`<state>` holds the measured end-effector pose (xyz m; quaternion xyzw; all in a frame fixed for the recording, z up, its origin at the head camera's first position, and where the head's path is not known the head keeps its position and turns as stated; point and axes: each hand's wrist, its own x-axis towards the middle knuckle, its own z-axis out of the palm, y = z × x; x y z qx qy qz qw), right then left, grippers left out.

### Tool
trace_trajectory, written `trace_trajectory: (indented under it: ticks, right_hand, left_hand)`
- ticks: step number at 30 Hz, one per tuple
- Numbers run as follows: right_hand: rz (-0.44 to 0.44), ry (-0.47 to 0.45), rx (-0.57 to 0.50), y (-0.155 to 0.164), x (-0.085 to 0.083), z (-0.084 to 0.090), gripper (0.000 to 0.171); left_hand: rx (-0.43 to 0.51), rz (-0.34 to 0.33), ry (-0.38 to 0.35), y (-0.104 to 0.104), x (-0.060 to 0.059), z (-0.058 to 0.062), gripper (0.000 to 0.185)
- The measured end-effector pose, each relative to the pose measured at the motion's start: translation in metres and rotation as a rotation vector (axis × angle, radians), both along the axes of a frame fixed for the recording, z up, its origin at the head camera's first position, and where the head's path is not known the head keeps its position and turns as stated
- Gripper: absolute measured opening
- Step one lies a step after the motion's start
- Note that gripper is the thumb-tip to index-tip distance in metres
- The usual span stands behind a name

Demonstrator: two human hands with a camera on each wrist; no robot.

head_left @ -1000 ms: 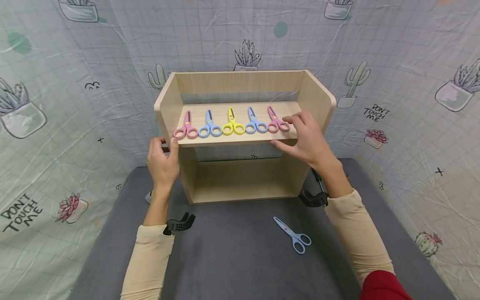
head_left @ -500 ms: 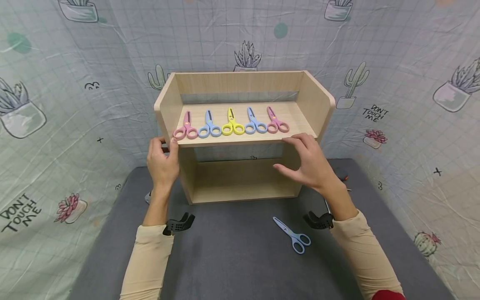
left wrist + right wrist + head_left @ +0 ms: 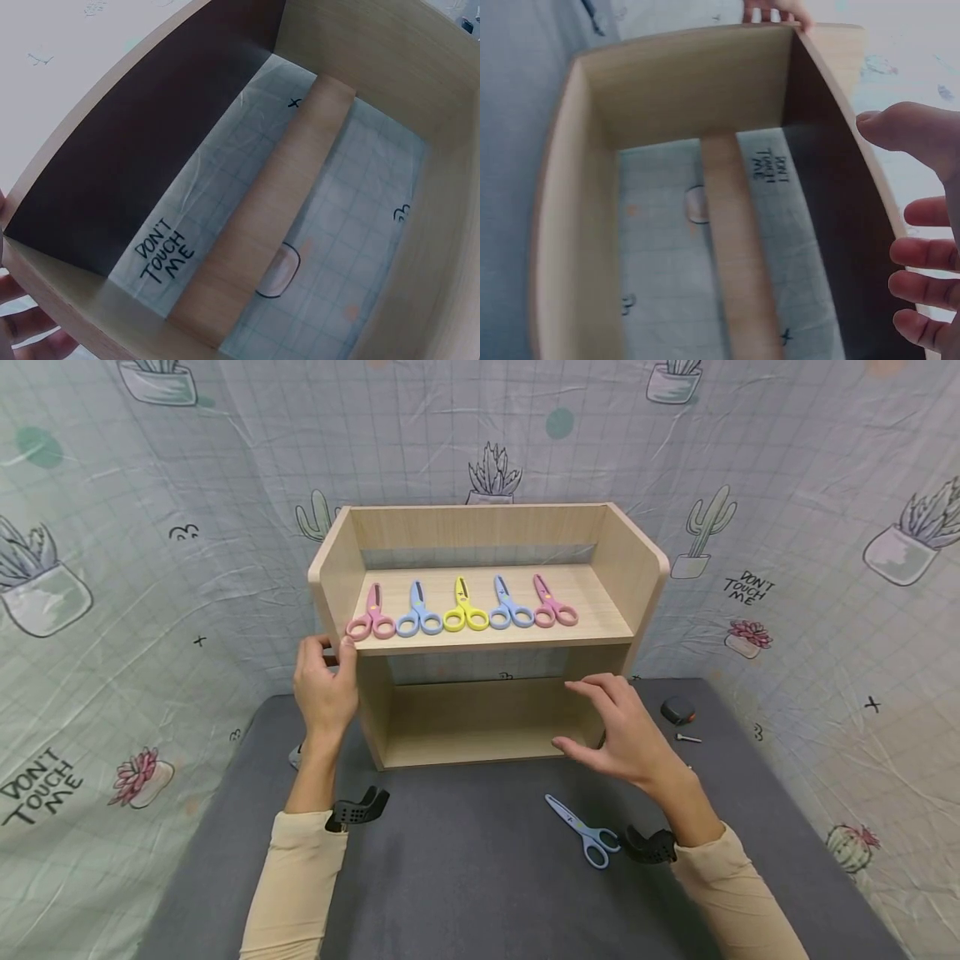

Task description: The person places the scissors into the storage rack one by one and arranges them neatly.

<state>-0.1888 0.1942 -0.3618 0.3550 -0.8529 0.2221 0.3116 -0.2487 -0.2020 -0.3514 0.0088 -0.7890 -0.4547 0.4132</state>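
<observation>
My left hand grips the left side of a small two-tier wooden shelf, thumb at the upper board's front corner and fingers around the outside of the panel. In the left wrist view those fingers show beside the panel's edge. Lying in a row on the upper board are pink scissors, blue scissors, yellow scissors, another blue pair and another pink pair. My right hand hovers before the lower compartment's right side, thumb and fingers apart, holding nothing.
More blue scissors lie on the dark grey table in front of the shelf. Right of the shelf sit a black tape measure and a bolt. A patterned cloth hangs around the table.
My right hand has come away from the pink scissors at the right end of the row and moved down toward me. The left hand and the scissors on the table stay put.
</observation>
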Motion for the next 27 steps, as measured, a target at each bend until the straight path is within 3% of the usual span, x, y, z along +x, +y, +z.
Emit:
trace_trajectory:
  ticks: [17,27]
  right_hand:
    - [-0.014,-0.076,0.062,0.011,0.026,-0.053,0.07]
    - [-0.027,-0.176,0.095,0.016,0.041,-0.085,0.073]
  left_hand:
    - [0.011,-0.008,-0.003,0.0,0.0,-0.001,0.043]
    - [0.007,-0.002,-0.005,0.0,0.001,0.0,0.044]
